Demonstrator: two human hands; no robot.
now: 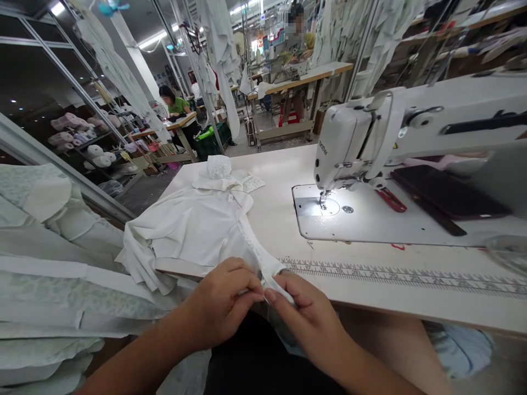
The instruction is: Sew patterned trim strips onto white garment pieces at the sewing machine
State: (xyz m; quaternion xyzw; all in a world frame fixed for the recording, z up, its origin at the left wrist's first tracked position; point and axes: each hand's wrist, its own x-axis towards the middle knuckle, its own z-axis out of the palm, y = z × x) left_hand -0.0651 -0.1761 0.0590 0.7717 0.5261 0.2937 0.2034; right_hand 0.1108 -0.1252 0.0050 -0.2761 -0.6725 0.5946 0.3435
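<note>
A white garment [185, 225] lies bunched on the left part of the sewing table, its long edge band running down to the front edge. There my left hand [228, 299] pinches the band between thumb and fingers. Close beside it, my right hand [308, 315] grips the same band, thumb on top and fingers underneath. The two thumbs nearly meet. Part of the cloth hangs below the table edge and is partly hidden by my hands. Small pale-green patterned pieces [218, 166] show at the garment's far end.
A white sewing machine [349, 142] stands to the right with its needle area lit. Red-handled snips [391, 200] and a dark phone-like slab [450, 192] lie under its arm. A printed ruler [370, 276] runs along the front edge. Stacked patterned cloth [49, 274] hangs at left. Co-workers sit farther back.
</note>
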